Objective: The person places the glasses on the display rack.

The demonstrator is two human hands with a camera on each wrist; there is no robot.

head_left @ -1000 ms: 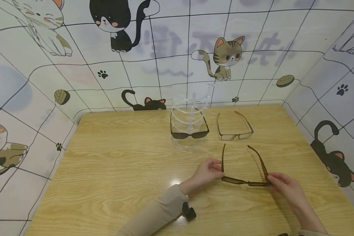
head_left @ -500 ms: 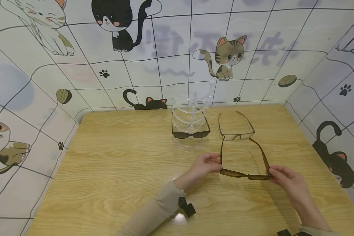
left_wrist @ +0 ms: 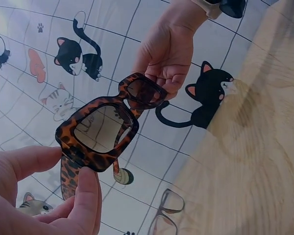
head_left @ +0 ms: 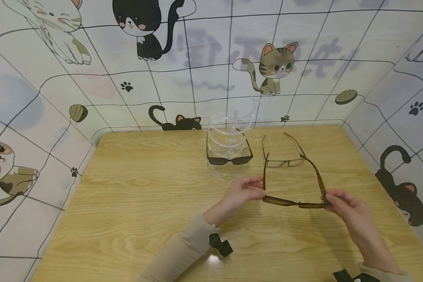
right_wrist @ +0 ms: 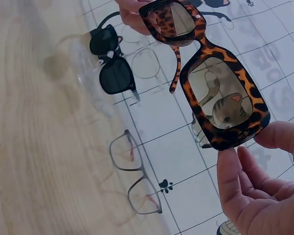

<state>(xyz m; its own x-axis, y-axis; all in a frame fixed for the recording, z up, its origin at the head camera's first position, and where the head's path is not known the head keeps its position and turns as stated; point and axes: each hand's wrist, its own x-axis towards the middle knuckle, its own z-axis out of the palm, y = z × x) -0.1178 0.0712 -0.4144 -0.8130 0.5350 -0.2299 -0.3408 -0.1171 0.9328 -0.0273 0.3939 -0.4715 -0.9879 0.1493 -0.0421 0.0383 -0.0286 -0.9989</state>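
Tortoiseshell sunglasses [head_left: 281,201] with thick frames and tinted lenses hang above the table, temples unfolded and pointing away from me. My left hand [head_left: 237,195] pinches the left hinge corner between thumb and fingers. At the opposite corner my right hand [head_left: 350,213] pinches the frame the same way. The leopard-like pattern of the sunglasses [left_wrist: 98,129] shows clearly in the left wrist view. In the head view their temple tips overlap a pair of thin-framed eyeglasses [head_left: 285,163] lying open on the table.
A clear acrylic glasses stand [head_left: 232,135] stands at the back middle. Black sunglasses [head_left: 230,160] sit low on it, with thin round wire glasses [right_wrist: 146,63] just above. Behind the wooden table [head_left: 134,188] rises a cat-print backdrop [head_left: 204,86].
Both hands have lifted the tortoiseshell sunglasses upward and away from me, so the temples now overlap the eyeglasses behind. The grip at both corners stays the same. The view has shifted slightly.
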